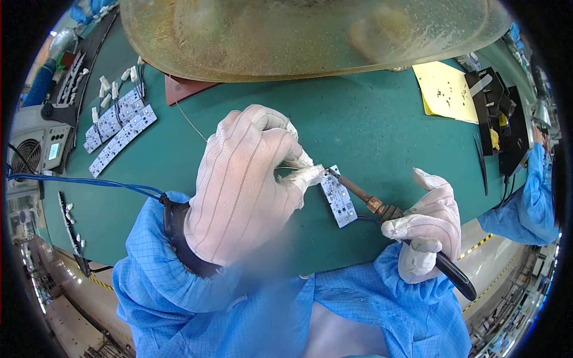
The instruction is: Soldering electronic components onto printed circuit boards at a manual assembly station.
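A small white LED circuit board (339, 201) lies on the green mat (262, 95), a dark wire at its lower right end. My right hand (427, 227), in a white glove, grips the black handle of a soldering iron (373, 203). The iron's tip is at the top end of the board. My left hand (245, 179), gloved and wearing a black wrist strap (176, 232) with a blue cord, pinches a thin solder wire (191, 123) that trails out behind it. Its fingertips are by that same board end, hiding the solder's tip.
Above hangs a yellowed clear shield (310, 42). Longer LED boards (122, 140) with wires and white connectors lie at left, near a grey fan unit (45, 146). At right are a speckled yellow sponge sheet (444, 92), a black stand (507, 119), tweezers (481, 164) and another person's blue sleeve (525, 197).
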{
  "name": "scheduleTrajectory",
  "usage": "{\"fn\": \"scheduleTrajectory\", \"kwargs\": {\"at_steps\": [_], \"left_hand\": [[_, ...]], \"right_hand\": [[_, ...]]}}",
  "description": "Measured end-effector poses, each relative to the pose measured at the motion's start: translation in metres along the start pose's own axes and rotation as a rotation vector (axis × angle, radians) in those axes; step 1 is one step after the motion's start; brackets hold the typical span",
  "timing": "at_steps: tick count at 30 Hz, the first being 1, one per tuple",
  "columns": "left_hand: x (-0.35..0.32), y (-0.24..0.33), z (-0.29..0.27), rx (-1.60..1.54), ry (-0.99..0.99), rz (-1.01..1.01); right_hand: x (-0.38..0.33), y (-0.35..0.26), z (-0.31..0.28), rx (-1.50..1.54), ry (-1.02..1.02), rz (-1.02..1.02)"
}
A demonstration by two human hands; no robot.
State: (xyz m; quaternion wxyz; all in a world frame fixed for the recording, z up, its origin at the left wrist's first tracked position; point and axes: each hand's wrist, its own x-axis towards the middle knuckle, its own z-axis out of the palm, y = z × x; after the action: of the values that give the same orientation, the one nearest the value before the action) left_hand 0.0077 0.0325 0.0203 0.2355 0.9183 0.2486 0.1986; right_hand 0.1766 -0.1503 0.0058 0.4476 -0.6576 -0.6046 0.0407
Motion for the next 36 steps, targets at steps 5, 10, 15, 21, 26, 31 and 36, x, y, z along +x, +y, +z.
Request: {"fn": "scheduleTrajectory", "kwargs": {"at_steps": [5,10,15,21,26,31,36], "left_hand": [[0.0,-0.002,0.001,-0.005,0.004,0.011],[0.0,-0.002,0.0,-0.006,0.005,0.019],[0.0,-0.001,0.0,-0.004,-0.001,0.013],[0.001,0.0,0.0,-0.017,-0.007,0.011],[0.0,0.0,0.0,-0.003,-0.002,0.017],[-0.001,-0.002,0.001,-0.001,-0.006,0.025],[0.0,-0.001,0.001,0.003,0.0,0.02]], "right_hand": [[0.002,-0.001,0.002,0.007,0.024,-0.019],[0.005,-0.004,0.001,0.009,0.008,-0.028],[0.003,-0.004,0.003,-0.01,0.039,-0.036],[0.004,-0.005,-0.001,-0.021,-0.03,-0.009],[0.003,-0.005,-0.001,-0.026,-0.026,-0.008],[0.0,0.0,0.002,0.004,0.02,-0.028],[-0.004,-0.003,-0.013,0.044,-0.046,0.027]]}}
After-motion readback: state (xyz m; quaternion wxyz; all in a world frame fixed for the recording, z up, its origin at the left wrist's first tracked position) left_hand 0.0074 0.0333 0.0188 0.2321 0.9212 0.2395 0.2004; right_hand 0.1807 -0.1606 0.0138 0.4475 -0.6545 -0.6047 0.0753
